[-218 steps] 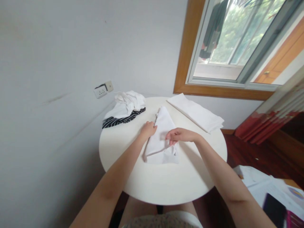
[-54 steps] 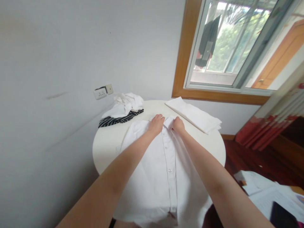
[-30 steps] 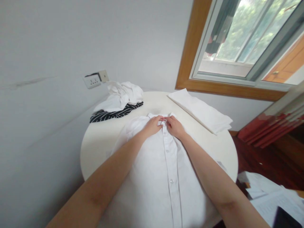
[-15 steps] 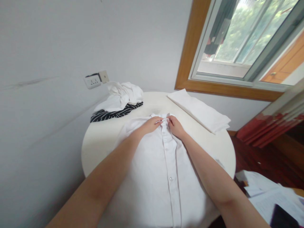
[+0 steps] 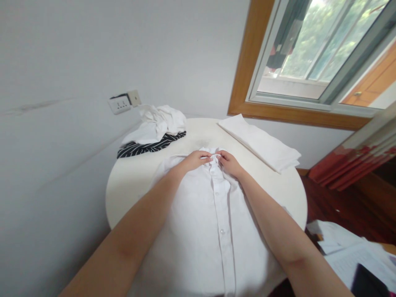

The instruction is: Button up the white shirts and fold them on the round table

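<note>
A white button-up shirt lies front side up over the round table, its collar end away from me and its lower part reaching past the near edge. At the collar, my left hand pinches the cloth from the left side. Just across the button strip, my right hand grips the opposite collar edge with thumb and fingers together. The fingertips of both hands are close to each other at the top of the strip. Whether a button sits between them is too small to tell.
The round white table stands against the wall. A crumpled white cloth rests on a black-and-white striped cloth at the back left. Folded white cloth lies at the back right. Papers and a dark object are lower right.
Both hands stay at the collar with only slight finger movement. The view has shifted very slightly; the shirt lies almost the same.
</note>
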Available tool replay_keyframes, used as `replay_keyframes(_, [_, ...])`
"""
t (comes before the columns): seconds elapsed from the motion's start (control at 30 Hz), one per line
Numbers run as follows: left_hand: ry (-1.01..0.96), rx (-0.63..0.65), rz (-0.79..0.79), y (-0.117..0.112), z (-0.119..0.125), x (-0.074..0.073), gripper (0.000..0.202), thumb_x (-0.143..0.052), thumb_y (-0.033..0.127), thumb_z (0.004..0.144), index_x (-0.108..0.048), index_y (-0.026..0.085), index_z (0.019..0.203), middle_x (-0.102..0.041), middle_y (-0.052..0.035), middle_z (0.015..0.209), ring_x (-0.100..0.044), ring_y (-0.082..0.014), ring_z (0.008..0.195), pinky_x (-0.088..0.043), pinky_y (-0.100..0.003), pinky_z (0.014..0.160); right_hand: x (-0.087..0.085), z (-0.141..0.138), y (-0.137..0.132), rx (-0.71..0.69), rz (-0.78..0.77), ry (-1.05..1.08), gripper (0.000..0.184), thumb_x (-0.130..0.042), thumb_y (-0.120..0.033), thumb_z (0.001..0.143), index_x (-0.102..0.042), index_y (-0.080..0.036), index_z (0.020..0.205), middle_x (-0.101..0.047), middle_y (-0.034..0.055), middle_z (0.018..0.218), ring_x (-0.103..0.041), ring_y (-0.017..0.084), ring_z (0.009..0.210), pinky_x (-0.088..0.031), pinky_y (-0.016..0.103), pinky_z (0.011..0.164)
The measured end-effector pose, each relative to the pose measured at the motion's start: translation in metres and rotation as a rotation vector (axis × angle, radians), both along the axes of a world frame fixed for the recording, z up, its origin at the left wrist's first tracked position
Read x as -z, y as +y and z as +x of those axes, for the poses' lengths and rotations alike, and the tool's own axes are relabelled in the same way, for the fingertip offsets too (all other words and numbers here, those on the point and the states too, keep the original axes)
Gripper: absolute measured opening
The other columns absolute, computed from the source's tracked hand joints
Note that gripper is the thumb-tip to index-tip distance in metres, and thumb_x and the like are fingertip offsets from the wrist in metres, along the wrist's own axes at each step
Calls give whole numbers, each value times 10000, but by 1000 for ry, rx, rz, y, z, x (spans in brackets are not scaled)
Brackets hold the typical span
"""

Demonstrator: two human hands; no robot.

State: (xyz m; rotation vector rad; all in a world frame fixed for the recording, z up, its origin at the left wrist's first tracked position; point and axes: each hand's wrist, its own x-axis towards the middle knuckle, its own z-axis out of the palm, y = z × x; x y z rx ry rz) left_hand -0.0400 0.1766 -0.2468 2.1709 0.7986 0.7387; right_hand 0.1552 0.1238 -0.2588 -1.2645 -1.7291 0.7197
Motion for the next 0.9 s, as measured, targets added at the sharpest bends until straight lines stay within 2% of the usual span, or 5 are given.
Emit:
replay_keyframes(0.3, [-34,90,-94,-1,-3,-4,454,-593,497,788,-692,149,1062,-702,-67,1076,-617,-197,963,-458,-301,898,1,1,1,-25,-99,222,290,-539,-413,805,-611,-168,943,-473,-61,615,-400,94,562,-323,214,553])
replay_keyframes(0.63, [-34,27,-47,-1,2,0,423,-609,527,751,-689,139,901,-643,-14,802,-556,-144,745,-436,-246,702,4,2,2,-63,-121,220,314,-571,-432,768,-627,-175,939,-504,-53,650,-404,93,584,-312,208,554])
replay_keyframes(0.9, [-46,-2,6,-5,5,-2,372,-633,498,741,-662,142,844,-586,13,703,-529,-132,699,-407,-236,679,-7,-5,-7,-90,-169,317,311,-604,-419,738,-614,-173,929,-516,-52,652,-407,88,571,-300,212,550])
